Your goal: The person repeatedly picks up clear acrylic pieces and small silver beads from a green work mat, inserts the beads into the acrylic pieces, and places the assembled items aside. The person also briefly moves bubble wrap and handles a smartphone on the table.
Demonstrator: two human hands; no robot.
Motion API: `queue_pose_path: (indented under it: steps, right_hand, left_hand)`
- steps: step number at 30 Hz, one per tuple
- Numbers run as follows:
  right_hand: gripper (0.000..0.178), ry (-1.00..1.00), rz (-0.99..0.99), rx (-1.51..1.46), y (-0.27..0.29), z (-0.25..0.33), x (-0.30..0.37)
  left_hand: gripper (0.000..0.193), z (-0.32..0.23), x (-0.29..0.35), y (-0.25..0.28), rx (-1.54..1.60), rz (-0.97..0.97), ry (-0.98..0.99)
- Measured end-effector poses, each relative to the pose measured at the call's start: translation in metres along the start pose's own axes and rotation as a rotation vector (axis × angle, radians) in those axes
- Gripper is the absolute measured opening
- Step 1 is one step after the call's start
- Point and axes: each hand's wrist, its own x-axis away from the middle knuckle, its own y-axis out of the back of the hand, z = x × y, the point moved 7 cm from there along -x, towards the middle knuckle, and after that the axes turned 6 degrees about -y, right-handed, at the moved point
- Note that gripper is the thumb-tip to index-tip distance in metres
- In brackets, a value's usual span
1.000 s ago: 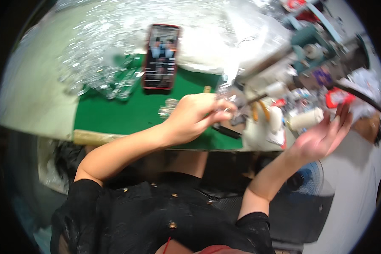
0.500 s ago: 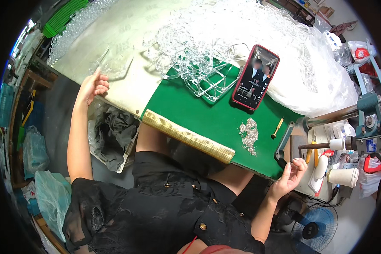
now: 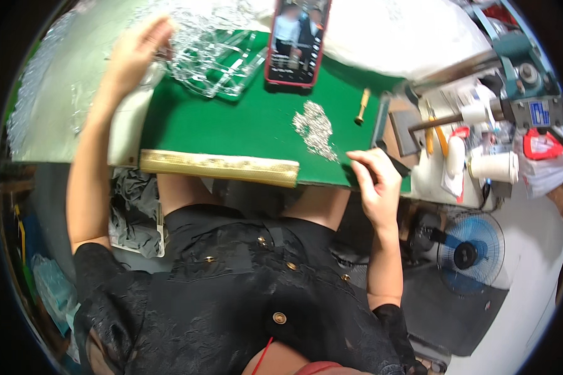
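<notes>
at the upper left of the frame, the left hand (image 3: pixel 137 53) reaches over the pale bench (image 3: pixel 50 128), its fingertips beside a tangled heap of clear plastic pieces (image 3: pixel 197 53). that hand is blurred, its fingers stretched close together; whether they grip one of the pieces, i cannot tell.

right of centre, the right hand (image 3: pixel 380 184) hovers by the near edge of a green mat (image 3: pixel 231 131), palm side turned left. thumb and forefinger bend toward each other, their tips narrow, just beside a loose pile of tiny silver bits (image 3: pixel 314 130); whether something small sits between them, i cannot tell.

top centre, a red-edged phone (image 3: pixel 294 53) lies on the mat, right of the clear heap. a small gold tool (image 3: pixel 362 106) lies above the right hand, and a gold strip (image 3: pixel 219 167) runs along the mat's lower left edge. far right stands a green bench press (image 3: pixel 516 59), with a lidded white cup (image 3: pixel 494 167) lying below it.
</notes>
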Motion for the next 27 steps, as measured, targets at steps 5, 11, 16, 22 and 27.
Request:
queue_pose_path:
  steps: [5, 11, 16, 22, 27]
  right_hand:
    - [0.011, -0.02, 0.005, 0.104, -0.005, -0.015, 0.004]
    - [0.011, -0.01, -0.014, 0.206, -0.009, -0.012, 0.004]
    - [0.011, 0.007, 0.056, 0.164, -0.01, -0.008, 0.006]
    - [0.009, -0.043, 0.044, 0.089, -0.009, -0.017, 0.001]
    - [0.009, -0.069, 0.049, 0.096, -0.011, -0.017, -0.001]
  left_hand:
    - [0.045, -0.044, -0.004, 0.056, 0.043, 0.046, 0.157]
    - [0.047, -0.08, 0.042, 0.013, 0.897, 0.067, 0.13]
    - [0.058, -0.125, 0.079, -0.046, 1.376, -0.077, 0.271]
    - [0.072, -0.16, 0.094, -0.085, 1.27, 0.227, 0.337]
    - [0.078, -0.185, 0.095, -0.093, 1.032, 0.469, -0.179]
